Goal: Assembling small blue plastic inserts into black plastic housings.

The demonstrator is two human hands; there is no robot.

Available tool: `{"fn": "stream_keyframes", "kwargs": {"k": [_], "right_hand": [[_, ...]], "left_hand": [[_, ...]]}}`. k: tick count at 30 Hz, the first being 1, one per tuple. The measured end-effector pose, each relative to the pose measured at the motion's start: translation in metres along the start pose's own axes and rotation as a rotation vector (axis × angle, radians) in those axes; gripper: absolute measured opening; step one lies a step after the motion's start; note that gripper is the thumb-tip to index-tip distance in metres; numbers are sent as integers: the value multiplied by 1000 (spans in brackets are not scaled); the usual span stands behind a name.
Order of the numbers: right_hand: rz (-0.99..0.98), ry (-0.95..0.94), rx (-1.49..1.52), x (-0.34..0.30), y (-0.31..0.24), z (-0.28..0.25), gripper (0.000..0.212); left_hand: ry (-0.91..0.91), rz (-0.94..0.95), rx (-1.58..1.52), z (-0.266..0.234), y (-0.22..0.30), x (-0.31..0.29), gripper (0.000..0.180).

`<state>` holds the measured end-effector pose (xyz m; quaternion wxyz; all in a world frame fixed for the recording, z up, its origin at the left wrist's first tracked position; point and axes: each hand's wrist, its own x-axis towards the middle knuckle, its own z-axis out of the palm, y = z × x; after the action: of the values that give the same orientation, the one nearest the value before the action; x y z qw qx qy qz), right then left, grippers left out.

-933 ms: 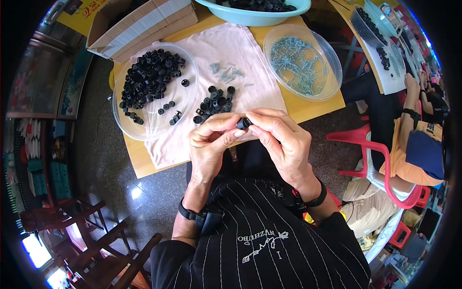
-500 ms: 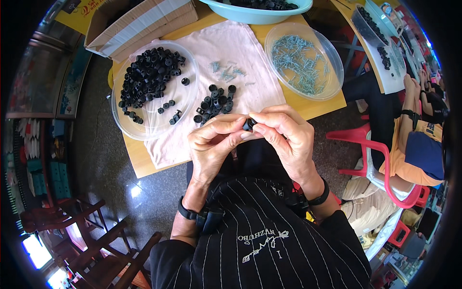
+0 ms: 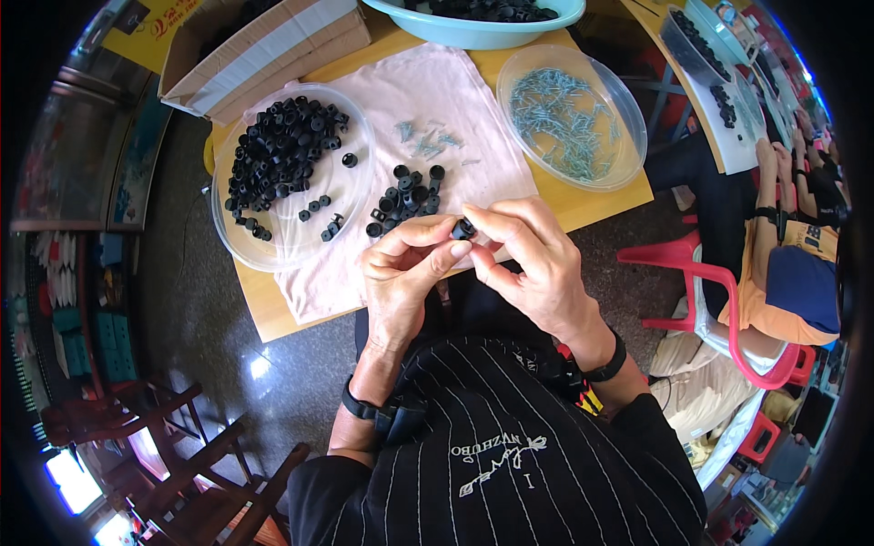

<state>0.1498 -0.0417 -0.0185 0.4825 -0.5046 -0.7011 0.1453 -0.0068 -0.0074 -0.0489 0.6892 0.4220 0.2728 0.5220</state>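
Just beyond my torso, both hands meet around a small black plastic cap-like part [image 3: 462, 229]. My left hand [image 3: 401, 264] is closed, pinching the part between thumb and forefinger. The forefinger of my right hand [image 3: 537, 264] rests at the part's upper edge, its thumb lower and slightly apart from it. Fingertips hide some of the part. Beyond my left hand, a loose pile of similar black parts [image 3: 401, 202] lies on a pink cloth [image 3: 492, 146]. A few small silvery screws [image 3: 428, 138] are scattered farther back on the cloth.
At left, a clear round tray [image 3: 360, 191] holds many black parts. A clear tray of screws [image 3: 628, 136] stands at right. Behind are a cardboard box [image 3: 273, 55] and a light-blue basin [image 3: 482, 35]. A red chair [image 3: 665, 257] and another person's arms [image 3: 769, 182] are right.
My right thumb has moved down and away from the black part, while its forefinger stays near the top. The part has shifted slightly left and turned. My left hand keeps its pinch.
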Motion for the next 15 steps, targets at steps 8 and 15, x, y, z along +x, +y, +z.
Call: {"fn": "stream_keyframes", "kwargs": {"k": [8, 15], "right_hand": [[-34, -19, -67, 2, 5, -2, 38], [-57, 35, -152, 3, 4, -2, 33]], "left_hand": [[91, -132, -25, 5, -4, -5, 20], [122, -64, -78, 17, -13, -3, 21]]}}
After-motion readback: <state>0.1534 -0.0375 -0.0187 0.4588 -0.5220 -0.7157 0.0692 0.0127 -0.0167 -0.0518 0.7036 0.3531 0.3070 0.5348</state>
